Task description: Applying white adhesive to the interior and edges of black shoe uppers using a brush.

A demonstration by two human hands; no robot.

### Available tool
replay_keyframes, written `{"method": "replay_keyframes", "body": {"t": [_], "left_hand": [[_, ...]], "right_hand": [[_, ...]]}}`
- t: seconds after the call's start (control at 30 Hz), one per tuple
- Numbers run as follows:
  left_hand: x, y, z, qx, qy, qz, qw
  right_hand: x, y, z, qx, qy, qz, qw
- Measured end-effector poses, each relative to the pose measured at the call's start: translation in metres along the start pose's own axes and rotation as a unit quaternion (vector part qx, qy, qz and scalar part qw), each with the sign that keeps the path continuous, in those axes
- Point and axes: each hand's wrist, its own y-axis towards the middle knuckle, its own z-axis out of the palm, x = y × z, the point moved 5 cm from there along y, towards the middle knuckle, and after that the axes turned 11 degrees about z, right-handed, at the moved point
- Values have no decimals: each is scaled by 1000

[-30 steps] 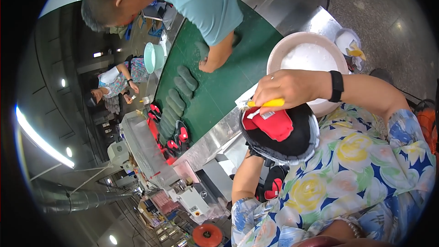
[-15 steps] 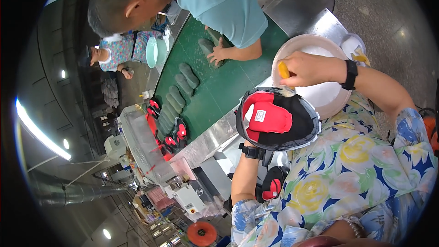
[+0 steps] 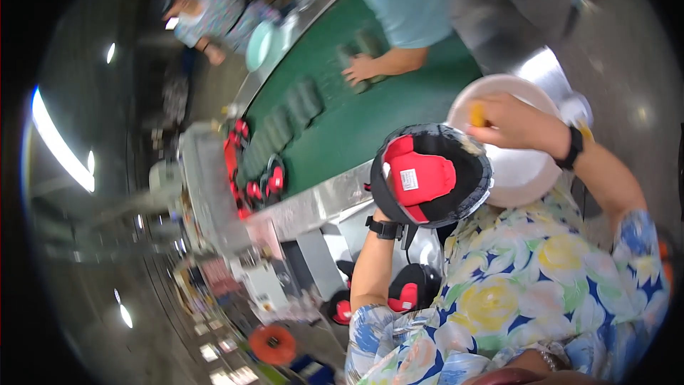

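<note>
Both hands are at work: the right hand (image 3: 511, 122) is curled around a yellow handle (image 3: 477, 113), whose working end cannot be made out, and shows against the bowl, near the upper's edge. The left hand (image 3: 380, 214) is mostly hidden behind the upper (image 3: 436, 171), which seems to rest on it; how its fingers stand, I cannot tell. Black with a red lining and a white label, the upper is turned with its opening toward the camera, and its right edge overlaps the pale bowl (image 3: 526, 197) in view. White stuff fills the bowl's bottom. Below the upper, two more black-and-red pieces (image 3: 405, 297) lie beside the metal edge. Beyond is a green belt (image 3: 356, 139) with a row of grey soles (image 3: 283, 122); across it, a co-worker's hand (image 3: 360, 70) touches another sole. A teal basin (image 3: 259, 47) sits at the belt's far side.
</note>
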Motion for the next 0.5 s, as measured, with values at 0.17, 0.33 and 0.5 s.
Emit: {"method": "replay_keyframes", "body": {"t": [0.17, 0.33, 0.5], "left_hand": [[-43, 16, -27, -115, 41, 153, 981], [-17, 4, -180, -208, -108, 339, 911], [16, 0, -288, -347, -457, 393, 718]], "right_hand": [[-36, -27, -11, -143, 69, 86, 984], [-44, -17, 15, -89, 112, 135, 980], [-69, 2, 48, -30, 161, 247, 955]]}}
